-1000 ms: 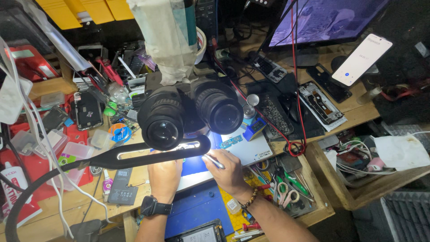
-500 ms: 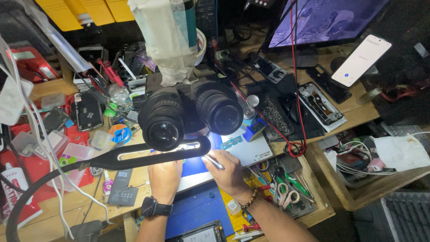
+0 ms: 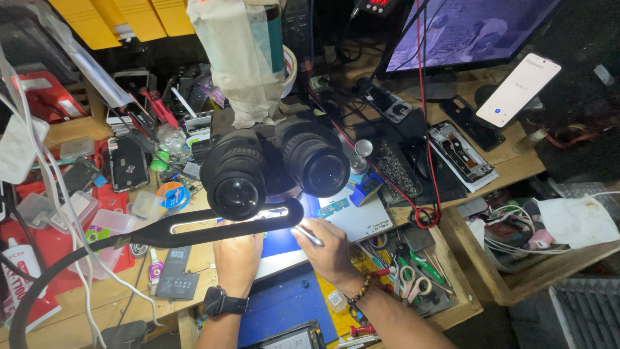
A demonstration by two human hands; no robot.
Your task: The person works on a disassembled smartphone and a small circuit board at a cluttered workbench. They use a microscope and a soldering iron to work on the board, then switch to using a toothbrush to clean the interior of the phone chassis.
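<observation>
Two hands work under a stereo microscope point(image 3: 274, 168) on a crowded wooden bench point(image 3: 71, 323). Far left: red tray point(image 3: 39, 271) w/ clear plastic boxes point(image 3: 103, 223), white cables draped over it, a dark phone point(image 3: 127, 163) lying flat behind. Black gooseneck lamp point(image 3: 226, 223) crosses in front of the eyepieces, its lit strip shining down on a white work pad point(image 3: 352, 220). Left hand point(image 3: 237, 258), black watch point(image 3: 223, 302) on wrist, lies on the lit pad below the lamp, fingers curled and pressed down; what's under them is hidden by the lamp arm. Right hand point(image 3: 329, 249), bead bracelet on wrist, just beside it, fingers pinched round a slim metal tool point(image 3: 307, 236) whose tip points toward the left hand. Blue mat point(image 3: 284, 304) near edge, between the forearms. Right of that: tray w/ scissors point(image 3: 410, 281), opened phone point(image 3: 462, 152), red wire point(image 3: 426, 129). Monitor point(image 3: 465, 32) at back right, white lit phone point(image 3: 516, 90) propped near it. Lower right shelf holds cables and cloth.
</observation>
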